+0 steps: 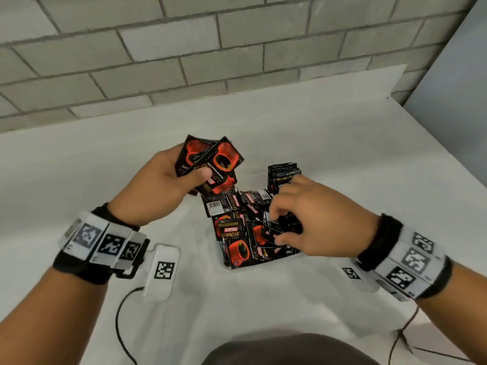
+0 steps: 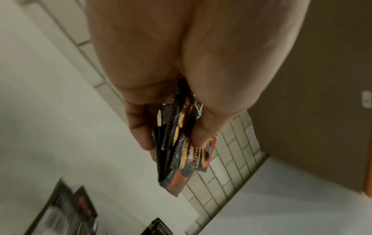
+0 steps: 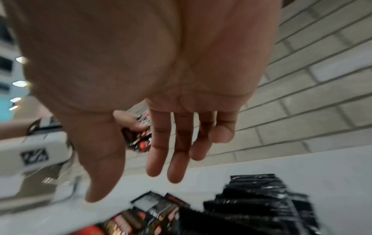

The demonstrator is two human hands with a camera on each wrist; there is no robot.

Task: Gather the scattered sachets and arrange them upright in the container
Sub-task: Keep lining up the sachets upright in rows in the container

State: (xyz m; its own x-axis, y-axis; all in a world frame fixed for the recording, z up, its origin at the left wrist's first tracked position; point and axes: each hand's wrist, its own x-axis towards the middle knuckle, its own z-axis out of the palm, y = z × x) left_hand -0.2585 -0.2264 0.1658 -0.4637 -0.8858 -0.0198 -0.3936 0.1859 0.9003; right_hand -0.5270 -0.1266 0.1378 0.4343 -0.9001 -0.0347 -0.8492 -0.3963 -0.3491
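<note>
My left hand (image 1: 168,185) is raised above the table and grips a fanned bundle of black-and-red coffee sachets (image 1: 210,164) between thumb and fingers. The left wrist view shows the bundle (image 2: 181,151) edge-on in that hand (image 2: 161,79). Below it, several loose sachets (image 1: 234,233) lie flat in an overlapping heap. A row of sachets (image 1: 283,175) stands upright at the heap's far right. My right hand (image 1: 303,219) hovers over the heap's right side. In the right wrist view its fingers (image 3: 161,151) are straight and hold nothing. The container's walls are hard to make out.
The white table (image 1: 342,143) runs back to a grey brick wall (image 1: 210,61). A black cable (image 1: 118,320) trails from my left wrist unit toward the table's front edge, and another cable (image 1: 403,335) hangs at the right. Dark clothing (image 1: 290,349) shows at the bottom.
</note>
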